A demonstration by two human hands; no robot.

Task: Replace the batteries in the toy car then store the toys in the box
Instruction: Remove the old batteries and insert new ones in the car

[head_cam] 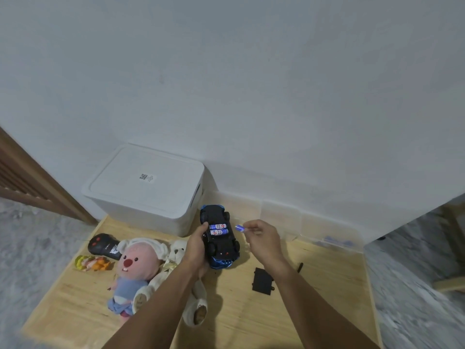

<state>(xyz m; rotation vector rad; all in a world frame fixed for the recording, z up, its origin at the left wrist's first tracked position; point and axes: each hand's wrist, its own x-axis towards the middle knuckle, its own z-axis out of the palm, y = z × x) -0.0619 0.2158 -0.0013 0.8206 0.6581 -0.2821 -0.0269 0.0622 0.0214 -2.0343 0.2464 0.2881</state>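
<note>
- Plain white wall, light wooden table (251, 318) pushed up against it, grey carpet either side. Pretty bare setup.
- The toy car (219, 238) is flipped belly-up just above the table, roughly mid-table in front of the wall, battery bay open with two batteries (218, 229) lying in it side by side.
- The left hand (197, 248) grips the car along its left flank, thumb hooked over the edge of the bay.
- The right hand (260, 235) hovers just right of the car, fingertips pinching a third battery (239, 227), a bit blurred, aimed toward the bay.
- The black battery cover (263, 280) lies flat on the table near the right forearm, with a small dark screwdriver-ish tool (300, 267) just past it, too small to be sure.
- The white box (151, 187) sits behind the car with its lid on, so storing hasn't started.
- Left of the car: pink beaver plush (133, 270), white teddy (176, 258), black remote (103, 245) and a small orange-yellow toy (91, 263).
- What could go wrong, I reckon: that pinch is light, so the battery could slip and roll off the table, or go in wrong way round if polarity isn't checked. Tilt the car too far and the seated pair could tumble out.
</note>
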